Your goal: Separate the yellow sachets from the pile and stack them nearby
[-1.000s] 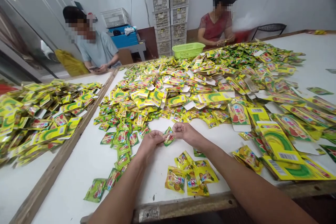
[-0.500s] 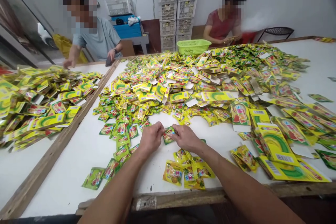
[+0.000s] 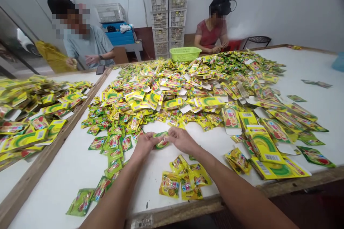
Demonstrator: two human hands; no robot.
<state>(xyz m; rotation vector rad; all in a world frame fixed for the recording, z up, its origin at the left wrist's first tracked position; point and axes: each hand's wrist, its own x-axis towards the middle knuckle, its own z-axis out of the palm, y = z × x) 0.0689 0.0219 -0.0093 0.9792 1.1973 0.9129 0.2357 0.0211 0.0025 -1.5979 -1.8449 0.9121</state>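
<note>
Between my hands is a green candy packet (image 3: 162,141) with a red fruit picture. My left hand (image 3: 145,146) pinches its left side, and my right hand (image 3: 182,140) has its fingers closed at the right end. Just below them, several yellow candy packets (image 3: 185,179) lie in a small cluster on the white table (image 3: 153,182). A trail of green packets (image 3: 114,152) runs beside my left forearm. Beyond my hands rises a large heap of flat yellow boxes (image 3: 172,103) mixed with small packets.
A wooden divider (image 3: 61,136) separates a second box pile (image 3: 32,107) on the left. Yellow boxes (image 3: 266,146) lie to the right. At the far edge stands a green basket (image 3: 185,54). Two co-workers (image 3: 88,46) sit across the table; stacked crates (image 3: 168,21) stand behind.
The view has shifted, so the table and heap sit further left. My hands have turned the green packet to lie more sideways. The left co-worker's hand has lifted off the pile, and the phone now lies down.
</note>
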